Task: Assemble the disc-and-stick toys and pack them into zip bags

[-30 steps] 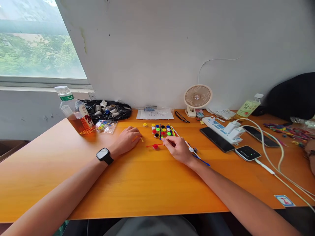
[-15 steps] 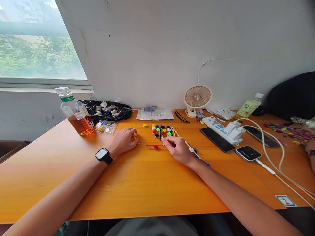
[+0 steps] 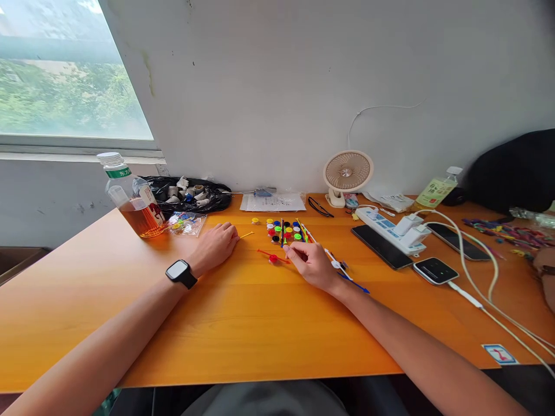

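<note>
My left hand rests on the table with its fingers curled. A thin yellow pointer sticks out from its fingertips. My right hand is closed, thumb against forefinger; whatever it may hold is hidden. Just left of those fingers lies a red spinner arrow on a round red base, slanted, its right end close under the hand. Behind my right fingers stand rows of coloured round spinner bases, with dark, yellow and red arrows among them. A white spinner and a blue arrow lie beside my right wrist.
A lone yellow base sits farther back. At left stand a tea bottle, a small plastic bag and a black bag of scraps. At right are a fan, power strip, phones, cables and another person's hand.
The red arrow has turned from level to slanting down rightward. My left fingers have drawn back leftward, and the yellow pointer now shows clearly beside them. My right hand has barely moved.
</note>
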Demonstrator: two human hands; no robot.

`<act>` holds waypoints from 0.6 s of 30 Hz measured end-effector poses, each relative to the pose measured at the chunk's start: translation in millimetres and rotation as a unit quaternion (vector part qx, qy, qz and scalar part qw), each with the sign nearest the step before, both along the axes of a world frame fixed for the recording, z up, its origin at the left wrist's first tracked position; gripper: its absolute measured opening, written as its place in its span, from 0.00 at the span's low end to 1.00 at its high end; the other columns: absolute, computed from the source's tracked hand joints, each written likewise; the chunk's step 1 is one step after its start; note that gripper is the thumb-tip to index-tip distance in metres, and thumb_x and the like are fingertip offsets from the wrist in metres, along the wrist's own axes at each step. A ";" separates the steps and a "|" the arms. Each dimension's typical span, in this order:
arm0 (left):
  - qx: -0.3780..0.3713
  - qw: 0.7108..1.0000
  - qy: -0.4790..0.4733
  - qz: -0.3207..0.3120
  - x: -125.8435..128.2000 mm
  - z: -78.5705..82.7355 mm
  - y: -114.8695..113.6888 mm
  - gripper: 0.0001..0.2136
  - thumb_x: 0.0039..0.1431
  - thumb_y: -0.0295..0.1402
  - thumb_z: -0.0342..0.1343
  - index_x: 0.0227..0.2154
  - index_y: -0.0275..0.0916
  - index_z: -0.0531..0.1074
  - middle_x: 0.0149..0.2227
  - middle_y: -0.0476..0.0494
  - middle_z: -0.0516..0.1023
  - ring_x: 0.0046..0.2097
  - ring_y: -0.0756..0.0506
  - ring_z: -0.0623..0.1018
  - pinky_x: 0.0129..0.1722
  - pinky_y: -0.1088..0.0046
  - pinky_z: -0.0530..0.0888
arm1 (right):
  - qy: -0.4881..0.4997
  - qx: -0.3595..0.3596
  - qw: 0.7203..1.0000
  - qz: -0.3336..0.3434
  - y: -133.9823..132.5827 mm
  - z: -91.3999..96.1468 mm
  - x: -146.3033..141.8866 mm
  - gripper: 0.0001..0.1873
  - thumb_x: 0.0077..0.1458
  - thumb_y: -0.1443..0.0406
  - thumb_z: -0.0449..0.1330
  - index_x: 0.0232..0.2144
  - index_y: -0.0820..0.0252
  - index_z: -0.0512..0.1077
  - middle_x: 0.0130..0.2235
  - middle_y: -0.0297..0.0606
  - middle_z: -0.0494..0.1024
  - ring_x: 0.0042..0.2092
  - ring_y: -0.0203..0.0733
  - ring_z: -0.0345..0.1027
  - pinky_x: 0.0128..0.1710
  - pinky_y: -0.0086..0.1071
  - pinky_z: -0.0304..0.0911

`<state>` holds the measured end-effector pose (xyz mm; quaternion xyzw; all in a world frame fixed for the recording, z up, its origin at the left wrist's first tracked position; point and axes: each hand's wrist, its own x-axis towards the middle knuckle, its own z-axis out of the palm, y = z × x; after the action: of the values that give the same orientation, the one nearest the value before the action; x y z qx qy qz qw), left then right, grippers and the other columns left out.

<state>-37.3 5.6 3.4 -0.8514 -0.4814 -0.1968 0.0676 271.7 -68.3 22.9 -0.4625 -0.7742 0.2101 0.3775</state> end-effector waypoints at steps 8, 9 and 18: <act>-0.019 0.999 -0.030 0.022 -0.8 -4.1 2.2 0.09 0.73 0.37 0.49 0.42 0.40 0.71 0.42 0.39 0.79 0.43 0.38 0.79 0.41 0.63 0.71 | -0.021 0.002 1.000 0.010 -0.7 1.4 0.8 0.26 0.72 0.52 0.54 0.24 0.59 0.67 0.22 0.28 0.60 0.26 0.34 0.51 0.29 0.35 0.44; -0.023 0.999 -0.036 0.022 -0.2 -3.4 1.5 0.08 0.73 0.37 0.49 0.43 0.40 0.71 0.43 0.40 0.80 0.44 0.39 0.79 0.42 0.63 0.71 | -0.022 0.004 1.000 0.011 -0.8 1.6 0.6 0.26 0.72 0.52 0.54 0.24 0.59 0.67 0.22 0.28 0.60 0.26 0.34 0.51 0.29 0.35 0.44; -0.017 0.999 -0.038 0.028 4.1 1.4 -2.7 0.11 0.72 0.36 0.48 0.45 0.40 0.75 0.44 0.38 0.81 0.44 0.39 0.80 0.42 0.63 0.73 | -0.034 0.009 0.999 0.009 -2.4 2.0 -0.8 0.27 0.71 0.50 0.53 0.23 0.58 0.67 0.22 0.30 0.63 0.26 0.36 0.52 0.29 0.35 0.44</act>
<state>-33.3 2.9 4.9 -0.8304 -0.5108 -0.2187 0.0399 271.0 -70.7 24.9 -0.4586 -0.7929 0.1906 0.3532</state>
